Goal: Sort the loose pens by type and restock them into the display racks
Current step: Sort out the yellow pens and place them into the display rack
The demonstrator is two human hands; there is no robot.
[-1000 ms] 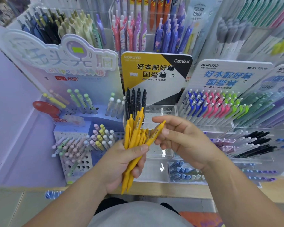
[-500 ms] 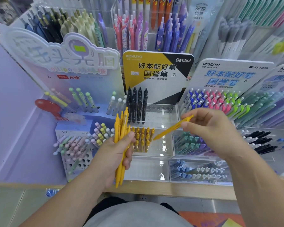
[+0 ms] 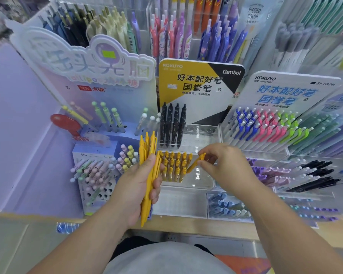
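Observation:
My left hand (image 3: 136, 186) grips a bundle of yellow pens (image 3: 148, 155), held upright in front of the racks. My right hand (image 3: 224, 163) pinches a single yellow pen (image 3: 194, 163) by its top end, its tip angled down over the clear acrylic rack (image 3: 198, 178). That rack holds several yellow pens (image 3: 174, 165) standing in rows on its left side. Behind them, a few black pens (image 3: 172, 125) stand in the upper tier below the yellow and black Kokuyo sign (image 3: 198, 86).
A pastel pen stand (image 3: 95, 175) sits to the left. A Kokuyo display with blue, pink and green pens (image 3: 265, 125) and racks of black and purple pens (image 3: 309, 173) fill the right. A wooden shelf edge (image 3: 206, 224) runs along the front.
My right hand pulled one yellow pen out of the bundle, carried it right, and now brings it down over the rack beside the standing yellow pens. The left hand shifted slightly left with its bundle.

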